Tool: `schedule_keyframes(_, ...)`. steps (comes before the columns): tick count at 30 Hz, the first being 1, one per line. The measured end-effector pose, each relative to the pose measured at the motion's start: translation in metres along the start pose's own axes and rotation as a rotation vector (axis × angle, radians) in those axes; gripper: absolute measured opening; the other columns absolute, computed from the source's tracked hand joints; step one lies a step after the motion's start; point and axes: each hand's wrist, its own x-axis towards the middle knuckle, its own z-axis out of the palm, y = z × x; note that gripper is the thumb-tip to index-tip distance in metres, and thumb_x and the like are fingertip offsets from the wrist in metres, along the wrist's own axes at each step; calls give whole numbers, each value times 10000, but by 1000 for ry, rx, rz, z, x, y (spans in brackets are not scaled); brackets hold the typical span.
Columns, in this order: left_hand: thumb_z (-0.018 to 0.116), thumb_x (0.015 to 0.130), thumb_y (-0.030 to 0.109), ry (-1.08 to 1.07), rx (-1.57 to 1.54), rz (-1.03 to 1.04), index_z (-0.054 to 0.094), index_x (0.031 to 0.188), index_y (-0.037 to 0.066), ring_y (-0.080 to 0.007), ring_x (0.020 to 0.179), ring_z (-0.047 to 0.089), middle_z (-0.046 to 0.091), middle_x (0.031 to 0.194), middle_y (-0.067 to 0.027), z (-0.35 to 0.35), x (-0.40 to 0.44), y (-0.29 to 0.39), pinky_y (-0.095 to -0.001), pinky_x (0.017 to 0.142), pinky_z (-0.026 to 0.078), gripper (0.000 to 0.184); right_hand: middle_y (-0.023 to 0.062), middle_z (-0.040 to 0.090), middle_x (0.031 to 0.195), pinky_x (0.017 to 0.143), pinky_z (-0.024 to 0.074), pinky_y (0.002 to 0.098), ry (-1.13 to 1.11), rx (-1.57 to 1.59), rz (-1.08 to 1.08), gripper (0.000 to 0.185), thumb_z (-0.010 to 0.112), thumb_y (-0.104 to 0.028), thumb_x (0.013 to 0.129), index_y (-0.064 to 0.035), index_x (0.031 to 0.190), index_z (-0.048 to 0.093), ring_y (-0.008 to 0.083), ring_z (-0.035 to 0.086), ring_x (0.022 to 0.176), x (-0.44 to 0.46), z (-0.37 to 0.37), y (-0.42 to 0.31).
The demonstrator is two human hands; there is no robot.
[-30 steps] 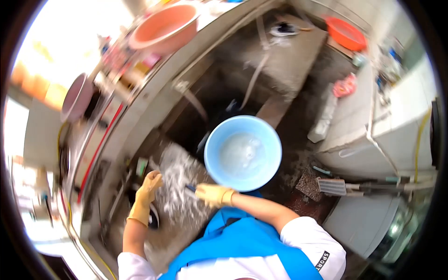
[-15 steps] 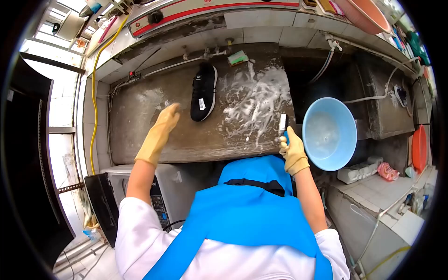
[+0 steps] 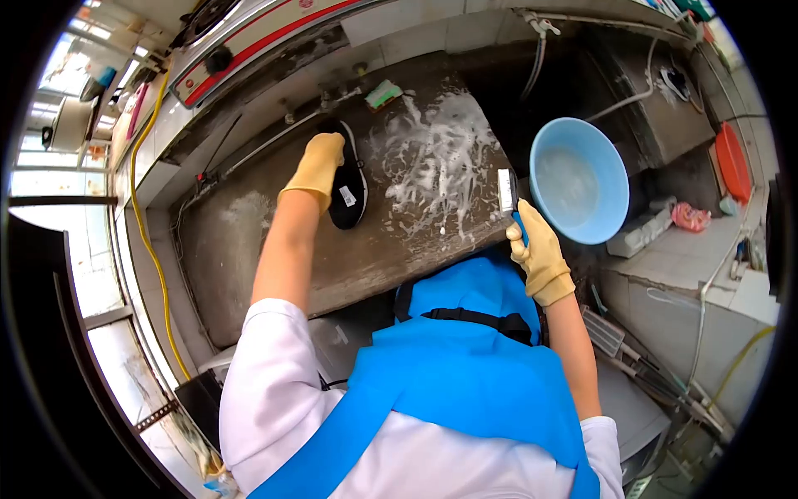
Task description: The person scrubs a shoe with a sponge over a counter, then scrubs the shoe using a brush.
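A black shoe with a white sole edge and a small white label lies on the wet grey slab. My left hand, in a yellow rubber glove, is at its heel end; its fingertips are hard to make out against the shoe. My right hand, also gloved, is closed around the blue handle of a brush with pale bristles. White foam is spread between the shoe and the brush. Right of the brush stands a light blue basin with cloudy water in it.
A green and white sponge lies at the slab's back edge. Behind it are a pipe and a tap. A red basin, a pink bag and another shoe are at the right. A yellow hose runs down the left.
My left hand has moved from the slab's left side up to the shoe. The view has turned and shifted. My right hand still has the brush, beside the blue basin.
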Motion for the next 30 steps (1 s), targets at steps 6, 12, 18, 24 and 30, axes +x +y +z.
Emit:
schedule_keyframes(6,736,735,225,-100,-413,-66,766,964,81,-366,914,730,743,963,-191,-37,-3,5,-458,726,568,272,-1,565,741,410,316,178,23,42,-41,308,532,-356,1083,-84,1205,613,56,431,480,13,-25,-3)
schedule_keyframes(12,700,903,67,-142,-1370,55,696,955,34,-257,834,730,729,871,-131,-7,-35,72,-403,685,574,61,-6,560,779,428,309,167,94,65,12,309,552,-387,1066,-102,1172,610,39,415,505,29,-62,-22)
schedule_keyframes(18,586,1024,95,-11,-2844,-795,598,1269,-62,-316,1113,675,682,1246,-157,35,-4,220,-432,1038,557,292,49,613,823,479,378,202,300,145,53,361,537,-399,1065,-101,1261,590,85,494,577,84,-120,-37)
schedule_keyframes(24,645,992,57,664,-1456,74,544,1325,-87,-267,1014,718,697,1175,-200,82,-50,234,-339,958,552,377,173,659,1020,564,488,266,393,-39,54,590,553,-374,1053,-95,1539,369,171,604,688,191,-189,-30)
schedule_keyframes(30,629,1026,378,277,-976,39,521,1395,-98,-238,1136,673,651,1314,-208,-5,-71,240,-314,974,521,612,236,661,1176,799,557,462,382,-873,-38,612,484,-337,1072,-142,1612,272,362,682,919,264,-228,8)
